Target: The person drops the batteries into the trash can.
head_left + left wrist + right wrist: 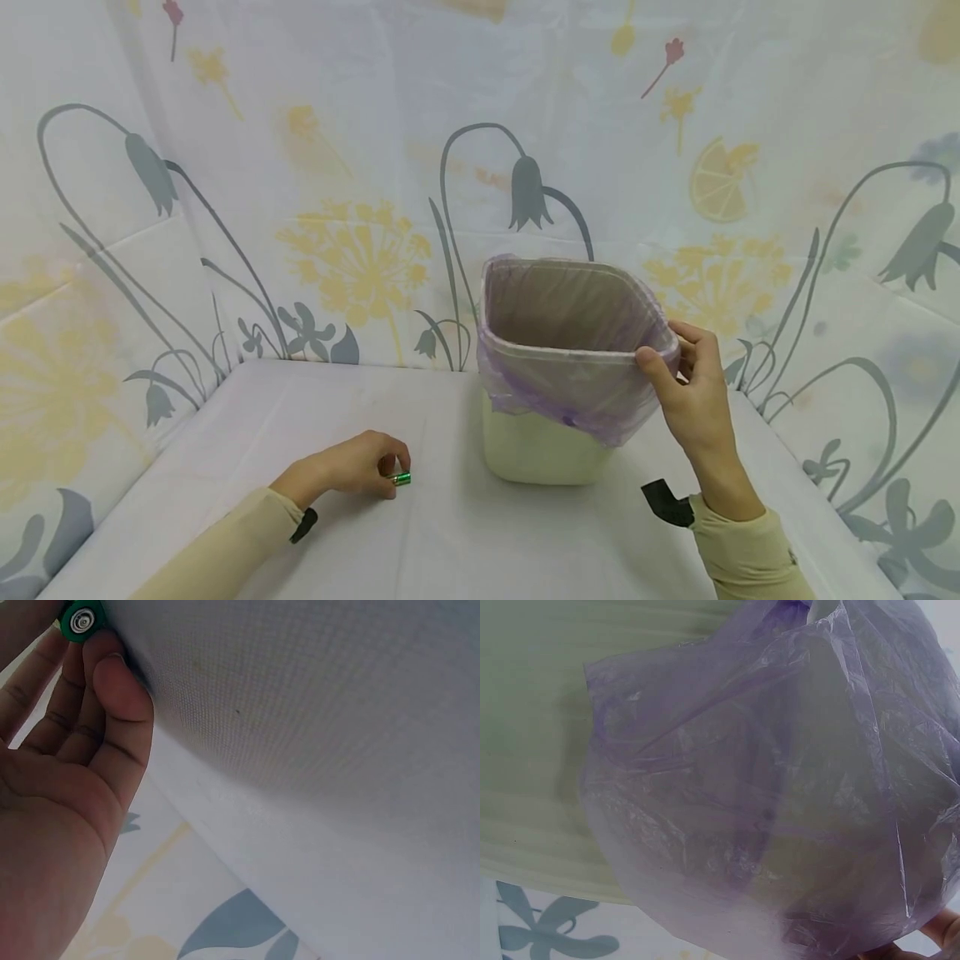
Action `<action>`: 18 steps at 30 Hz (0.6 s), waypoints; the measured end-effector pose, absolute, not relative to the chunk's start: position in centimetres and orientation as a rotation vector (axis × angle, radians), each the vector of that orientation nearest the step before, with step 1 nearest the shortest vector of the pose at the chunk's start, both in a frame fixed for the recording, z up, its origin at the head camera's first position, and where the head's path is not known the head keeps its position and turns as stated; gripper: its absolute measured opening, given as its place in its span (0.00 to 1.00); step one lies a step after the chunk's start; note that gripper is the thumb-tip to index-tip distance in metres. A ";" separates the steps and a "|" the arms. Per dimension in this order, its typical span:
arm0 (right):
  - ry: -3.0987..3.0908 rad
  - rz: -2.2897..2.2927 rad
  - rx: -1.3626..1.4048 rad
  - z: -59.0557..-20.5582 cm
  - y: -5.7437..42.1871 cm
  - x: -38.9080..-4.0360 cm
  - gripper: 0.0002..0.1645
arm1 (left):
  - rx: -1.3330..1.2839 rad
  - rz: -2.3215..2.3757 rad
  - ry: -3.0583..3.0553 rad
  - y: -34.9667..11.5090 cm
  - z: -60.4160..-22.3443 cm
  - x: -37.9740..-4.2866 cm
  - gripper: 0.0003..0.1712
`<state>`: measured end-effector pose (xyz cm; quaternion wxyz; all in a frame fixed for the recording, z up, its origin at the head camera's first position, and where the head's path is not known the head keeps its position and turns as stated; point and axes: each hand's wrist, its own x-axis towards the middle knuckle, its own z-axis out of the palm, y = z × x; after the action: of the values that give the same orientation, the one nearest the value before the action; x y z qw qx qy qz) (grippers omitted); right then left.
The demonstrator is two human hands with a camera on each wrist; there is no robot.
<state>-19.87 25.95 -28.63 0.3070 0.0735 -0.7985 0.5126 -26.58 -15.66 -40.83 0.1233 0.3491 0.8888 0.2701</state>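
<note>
A small green battery [401, 479] is between the thumb and fingers of my left hand [348, 467], low over the white tabletop left of the bin. The left wrist view shows one metal end of the battery [81, 621] facing the camera. A pale green trash bin [543, 446] stands at the middle, lined with a thin purple trash bag [562, 383] folded down over its rim. My right hand [693, 383] grips the bin's right rim through the bag, thumb in front. Mostly bag [727, 780] and bin wall [532, 735] fill the right wrist view.
A white cloth covers the table [337, 392]. Behind and at both sides hangs a white curtain [375, 150] printed with flowers. A black strap [667, 503] sticks out at my right wrist.
</note>
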 end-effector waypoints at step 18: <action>-2.108 1.367 0.189 -28.7 26.0 -20.0 0.32 | 1.070 0.759 2.595 -15.6 -40.9 -26.5 0.15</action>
<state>-19.96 25.97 -28.65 0.3060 0.0712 -0.7966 0.5164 -26.54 -15.64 -40.91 0.1165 0.3654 0.8863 0.2594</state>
